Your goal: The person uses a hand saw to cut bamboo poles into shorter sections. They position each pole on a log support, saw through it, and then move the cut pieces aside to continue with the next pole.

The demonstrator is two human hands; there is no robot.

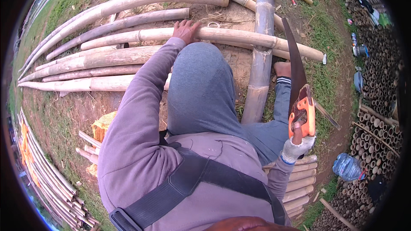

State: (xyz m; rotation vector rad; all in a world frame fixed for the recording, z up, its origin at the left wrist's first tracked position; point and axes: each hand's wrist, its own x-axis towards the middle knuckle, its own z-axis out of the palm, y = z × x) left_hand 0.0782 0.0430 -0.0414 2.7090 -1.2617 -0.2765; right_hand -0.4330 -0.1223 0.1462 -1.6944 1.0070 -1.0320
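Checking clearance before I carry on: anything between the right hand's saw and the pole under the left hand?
Nothing visible: the saw blade overlaps the bamboo pole in this view, though contact can't be judged. A foot shows just left of the blade.

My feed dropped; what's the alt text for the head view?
A partly gloved right hand grips an orange-handled saw, while the bare left hand rests on a pale bamboo pole lying across a thick grey pole. More poles lie at left; stacked bamboo and a blue bottle at right.
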